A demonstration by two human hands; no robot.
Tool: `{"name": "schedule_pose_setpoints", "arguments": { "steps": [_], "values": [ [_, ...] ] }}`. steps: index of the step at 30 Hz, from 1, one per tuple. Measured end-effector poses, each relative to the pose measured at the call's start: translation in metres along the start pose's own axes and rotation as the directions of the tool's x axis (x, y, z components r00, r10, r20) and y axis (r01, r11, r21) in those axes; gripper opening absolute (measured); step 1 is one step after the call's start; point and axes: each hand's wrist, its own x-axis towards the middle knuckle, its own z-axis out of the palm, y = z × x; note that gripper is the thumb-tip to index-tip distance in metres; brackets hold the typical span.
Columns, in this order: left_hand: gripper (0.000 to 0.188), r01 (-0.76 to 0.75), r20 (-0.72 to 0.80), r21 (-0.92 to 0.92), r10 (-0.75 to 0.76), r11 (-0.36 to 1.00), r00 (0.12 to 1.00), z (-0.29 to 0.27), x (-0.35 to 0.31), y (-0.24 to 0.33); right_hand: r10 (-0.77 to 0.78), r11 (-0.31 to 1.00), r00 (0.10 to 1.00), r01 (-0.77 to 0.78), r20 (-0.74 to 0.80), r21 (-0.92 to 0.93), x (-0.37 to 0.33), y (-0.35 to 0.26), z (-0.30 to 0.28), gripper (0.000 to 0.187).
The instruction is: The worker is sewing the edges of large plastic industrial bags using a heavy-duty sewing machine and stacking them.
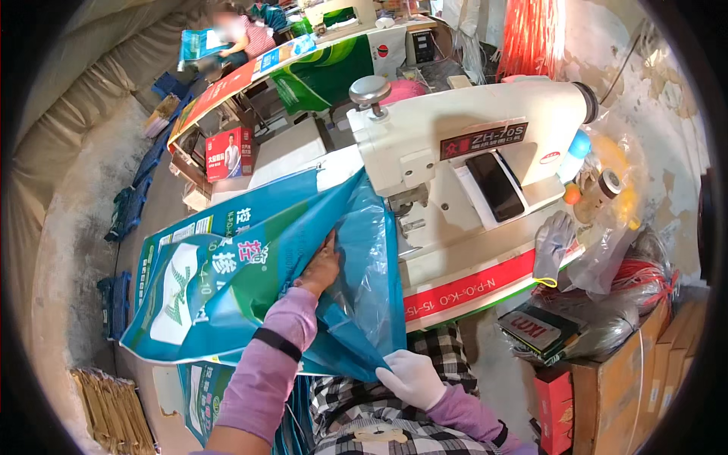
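A large blue and green woven plastic sack [227,265] with a shiny blue inner liner [371,265] spreads over the sewing machine's bed and my lap. My bare left hand [321,265] lies between the sack's outer layer and the liner, with its visible fingers stretched out toward the machine; some fingers are partly covered. In a white glove, my right hand [413,379] pinches the sack's near right edge just above my lap. The cream industrial sewing machine [432,136] stands at the right, its needle area beside the sack's right edge.
A dark phone [494,186] rests on the machine. Beside it are a grey glove [554,243], a jar [599,196] and plastic bags. Cardboard boxes [618,394] stand at lower right, a red box [229,153] at back left. Another person [246,38] works far off at upper left.
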Motion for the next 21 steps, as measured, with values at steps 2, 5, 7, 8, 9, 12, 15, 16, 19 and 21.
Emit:
{"name": "schedule_pose_setpoints", "arguments": {
  "steps": [2, 5, 7, 8, 9, 12, 15, 16, 19, 21],
  "values": [
    [0.067, 0.081, 0.065, 0.05, -0.084, 0.995, 0.994, -0.016, -0.004, 0.017, 0.02, 1.0, 0.999, -0.019, -0.049, 0.008, -0.003, -0.002, -0.003, 0.021],
    [0.066, -0.461, -0.136, -0.296, 0.441, 0.837, 0.887, -0.023, -0.005, 0.046, 0.011, 1.0, 0.997, -0.009, -0.082, 0.028, -0.004, -0.001, -0.005, 0.028],
    [0.066, -0.462, -0.091, -0.354, 0.462, 0.813, 0.882, -0.01, -0.003, 0.056, -0.004, 0.999, 0.998, 0.007, -0.068, 0.047, -0.002, -0.006, -0.004, 0.028],
    [0.064, -0.409, -0.137, -0.323, 0.385, 0.854, 0.913, -0.001, 0.002, 0.056, -0.024, 0.998, 0.998, 0.028, -0.063, 0.058, 0.002, -0.009, -0.002, 0.028],
    [0.062, -0.349, -0.186, -0.292, 0.304, 0.891, 0.934, 0.007, 0.004, 0.055, -0.016, 0.996, 0.995, 0.025, -0.099, 0.084, 0.005, -0.017, 0.0, 0.028],
    [0.06, -0.169, 0.031, -0.18, 0.178, 0.969, 0.984, 0.01, -0.019, 0.107, -0.005, 0.999, 0.994, 0.01, -0.107, 0.05, -0.001, -0.012, -0.009, 0.029],
    [0.059, -0.531, -0.031, -0.039, 0.53, 0.846, 0.847, 0.013, -0.079, 0.094, -0.059, 0.997, 0.997, 0.057, -0.052, -0.055, -0.011, 0.005, -0.013, 0.022],
    [0.06, -0.475, 0.019, -0.378, 0.52, 0.795, 0.854, 0.005, -0.1, 0.096, -0.1, 0.985, 0.995, 0.099, -0.001, -0.139, -0.017, 0.021, -0.013, 0.02],
    [0.058, -0.615, 0.226, -0.219, 0.652, 0.758, 0.723, -0.042, -0.178, 0.062, 0.118, 0.993, 0.992, -0.119, 0.041, 0.026, -0.023, 0.046, -0.018, 0.016],
    [0.063, -0.496, 0.011, -0.201, 0.509, 0.845, 0.861, -0.098, -0.222, 0.041, 0.277, 0.947, 0.961, -0.273, 0.004, 0.168, -0.013, 0.049, -0.018, 0.017]
  ]
}}
